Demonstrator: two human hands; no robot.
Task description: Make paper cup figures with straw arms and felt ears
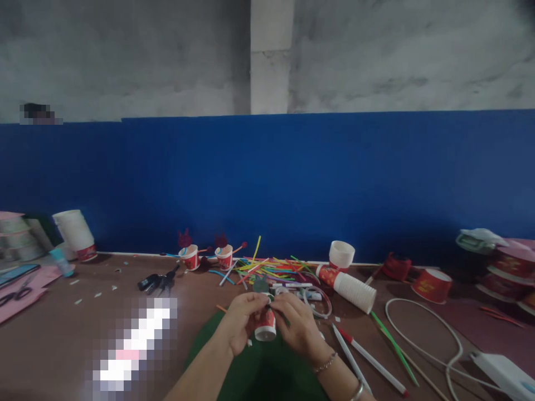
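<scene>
A small red and white paper cup (266, 328) is held low in front of me, its white end tilted towards me. My left hand (240, 323) grips its left side, thumb and finger closed near the upper end. On the opposite side my right hand (298, 326) is closed too, with its fingertips pinched together against the cup's upper part. Something small and dark green shows between the fingertips; its shape is partly hidden. Just beyond the fingers stands a dark green cut-out (261, 284). Beneath the hands lies a green sheet (271, 376).
Two decorated cups (191, 258) stand behind, beside a pile of coloured pipe cleaners (276, 268). A stack of paper cups (353, 291) lies right, near markers (376, 365) and a white cable (424, 303). Keys (163, 283) and scissors (16, 295) are left. A blue partition (267, 184) borders the table.
</scene>
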